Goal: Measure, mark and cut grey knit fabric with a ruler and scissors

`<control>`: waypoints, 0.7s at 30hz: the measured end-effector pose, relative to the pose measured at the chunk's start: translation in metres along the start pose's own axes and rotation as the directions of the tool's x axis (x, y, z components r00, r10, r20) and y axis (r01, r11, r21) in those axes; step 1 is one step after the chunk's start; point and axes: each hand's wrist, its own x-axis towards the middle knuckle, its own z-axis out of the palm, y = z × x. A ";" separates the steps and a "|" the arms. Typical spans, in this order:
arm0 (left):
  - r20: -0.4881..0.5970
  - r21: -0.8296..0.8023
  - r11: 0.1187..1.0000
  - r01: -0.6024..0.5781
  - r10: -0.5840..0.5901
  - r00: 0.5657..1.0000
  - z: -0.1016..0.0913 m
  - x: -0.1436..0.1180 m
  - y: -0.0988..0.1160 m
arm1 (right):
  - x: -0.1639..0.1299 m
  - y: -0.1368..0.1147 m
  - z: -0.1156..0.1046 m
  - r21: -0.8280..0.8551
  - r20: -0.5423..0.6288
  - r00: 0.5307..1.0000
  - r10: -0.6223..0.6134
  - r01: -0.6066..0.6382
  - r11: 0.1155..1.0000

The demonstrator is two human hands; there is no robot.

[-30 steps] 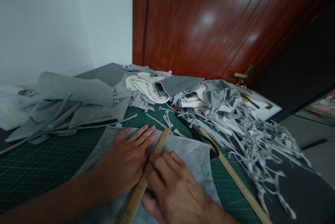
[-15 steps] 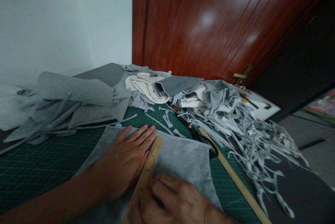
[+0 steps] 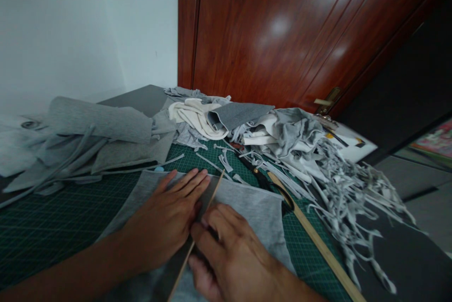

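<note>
on grey fabric, both hands tilt a wooden ruler.

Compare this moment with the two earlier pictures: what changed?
The wooden ruler has tipped from lying flat onto its edge. The right hand, which had drawn back toward the near edge, is forward again beside the ruler. The left hand stays flat on the grey fabric; the strip piles are unmoved.

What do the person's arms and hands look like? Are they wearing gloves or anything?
No gloves. Both the left hand and the right hand are bare, and so are the forearms as far as the picture shows: no sleeves reach them. I see no rings, watch or bracelet. The fingers have short, plain nails.
</note>
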 end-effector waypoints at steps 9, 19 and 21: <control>-0.011 -0.032 0.999 0.022 -0.022 1.000 0.001 0.001 -0.002 | -0.011 -0.003 0.013 -0.139 -0.091 0.969 -0.229 0.215 0.967; 0.014 0.032 0.999 -0.010 0.010 1.000 0.007 -0.004 -0.007 | -0.004 -0.001 0.010 -0.200 -0.155 0.938 -0.309 0.276 0.940; -0.022 0.033 0.999 -0.004 0.005 1.000 0.009 -0.004 -0.007 | -0.002 -0.001 0.005 -0.178 -0.113 0.950 -0.291 0.268 0.947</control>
